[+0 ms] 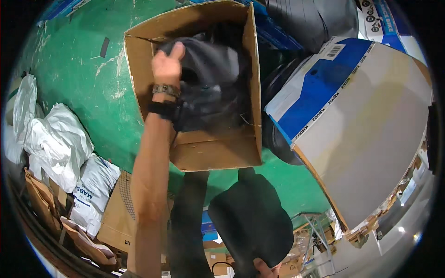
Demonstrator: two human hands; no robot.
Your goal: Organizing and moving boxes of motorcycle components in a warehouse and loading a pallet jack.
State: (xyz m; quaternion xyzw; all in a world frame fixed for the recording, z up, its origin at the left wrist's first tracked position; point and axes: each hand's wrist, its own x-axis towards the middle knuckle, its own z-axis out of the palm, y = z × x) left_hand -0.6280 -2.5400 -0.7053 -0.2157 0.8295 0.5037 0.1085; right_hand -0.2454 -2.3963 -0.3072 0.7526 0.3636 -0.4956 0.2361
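Observation:
My left hand [167, 65] reaches into an open cardboard box [215, 155] and closes on the upper left edge of a black, smooth, leather-like piece [215, 60]. Its thumb lies on top; the other fingers are partly hidden and slightly blurred. More dark items [211, 109] lie below that piece in the box, too dark to tell apart. Low in the picture, near my body, my right hand [266, 268] grips the lower end of a black rounded padded piece [252, 217] with a broad, saddle-like outline. Only some fingers of that hand show.
A large blue and white carton [357, 125] leans at the right, with black items [315, 21] behind it. White plastic bags [58, 143] and flattened cardboard [116, 213] lie on the left. A metal-framed stand [317, 241] is at lower right. The floor [106, 83] is green.

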